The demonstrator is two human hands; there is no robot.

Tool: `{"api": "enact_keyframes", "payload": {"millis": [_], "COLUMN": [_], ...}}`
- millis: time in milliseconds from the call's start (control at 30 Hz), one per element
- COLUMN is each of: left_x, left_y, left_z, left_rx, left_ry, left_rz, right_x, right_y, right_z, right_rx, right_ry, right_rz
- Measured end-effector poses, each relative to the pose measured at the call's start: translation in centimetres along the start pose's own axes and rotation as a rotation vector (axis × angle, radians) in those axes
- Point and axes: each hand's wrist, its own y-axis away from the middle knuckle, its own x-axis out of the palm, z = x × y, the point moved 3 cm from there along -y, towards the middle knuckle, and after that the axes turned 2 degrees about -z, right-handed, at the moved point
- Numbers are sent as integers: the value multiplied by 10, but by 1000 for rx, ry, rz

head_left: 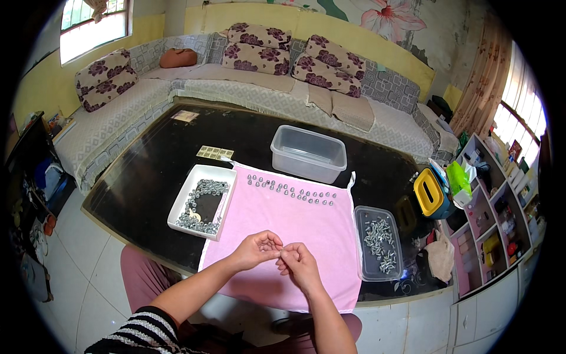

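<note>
Above the near part of a pink cloth [277, 230], my left hand [259, 249] and my right hand [299, 264] meet at the fingertips. Both are closed in a pinch; whatever lies between the fingers is too small and hidden to name. Along the far part of the cloth, several small silver metal pieces [293, 194] stand in two rows. Left of my hands, a white tray [174, 207] overlaps the cloth's edge and holds many silver nuts [207, 187]. To the right, a shallow translucent plastic tray [361, 259] contains a scatter of silver bolts [380, 236].
A translucent plastic bin [309, 154] stands beyond the cloth on the dark glossy table [147, 159]. A yellow-topped tissue box [429, 192] and a beige cloth [440, 259] lie at the right edge. A card [210, 152] rests behind the white tray. A corner sofa [236, 76] borders the far side.
</note>
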Motion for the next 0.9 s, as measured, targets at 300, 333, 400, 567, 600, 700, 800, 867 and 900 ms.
{"api": "enact_keyframes", "payload": {"millis": [300, 333, 400, 567, 600, 700, 800, 867, 900], "left_x": [0, 0, 2, 4, 3, 3, 3, 2, 2], "left_y": [0, 1, 1, 2, 3, 4, 3, 3, 3], "left_z": [0, -1, -2, -6, -6, -7, -5, -1, -1], "left_rx": [-6, -9, 11, 76, 82, 84, 64, 66, 58], "left_ry": [16, 17, -66, -306, -302, -268, -206, -183, -186], "left_rz": [12, 13, 2, -20, -20, -39, -66, -46, -41], "right_x": [1, 1, 0, -3, -2, 0, 3, 0, 0], "right_y": [-2, -2, -2, -2, -2, -1, -1, -1, -2], "right_z": [-4, -4, -5, -6, -6, -3, -3, -6, -5], "right_rx": [31, 37, 31, 21, 32, 15, -43, -11, -9], "right_ry": [4, 16, 18, -19, -19, -14, -10, -23, -20], "right_rz": [50, 62, 70, 71, 69, 36, 15, 95, 63]}}
